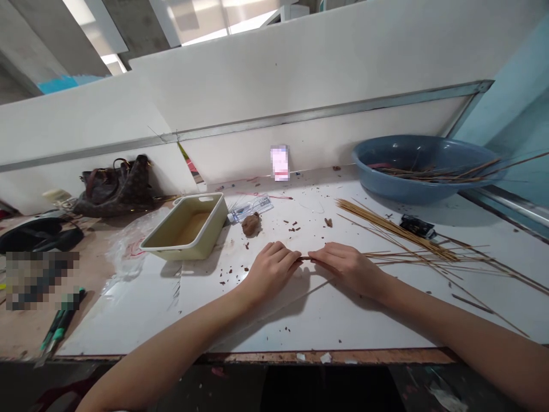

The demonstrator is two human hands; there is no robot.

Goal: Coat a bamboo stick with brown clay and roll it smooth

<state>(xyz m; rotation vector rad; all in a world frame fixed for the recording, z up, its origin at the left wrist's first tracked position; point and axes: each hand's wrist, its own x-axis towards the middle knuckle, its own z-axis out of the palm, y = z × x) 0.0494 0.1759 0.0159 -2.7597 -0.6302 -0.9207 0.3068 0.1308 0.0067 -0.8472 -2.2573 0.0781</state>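
My left hand and my right hand face each other just above the white board. Between their fingertips runs a short, thin brown stick, pinched at both ends. Whether it is bare or coated with the brown material cannot be made out. Beyond my left hand lies a brown clay-like lump, with dark crumbs scattered round it. To the right of my right hand is a loose bundle of thin tan sticks, some of them reaching close to my wrist.
A pale yellow basket stands at the left, near a clear plastic bag. At the back right, a blue basin holds long twigs. Further left are a brown handbag and green-black tools. A black packet lies by the sticks.
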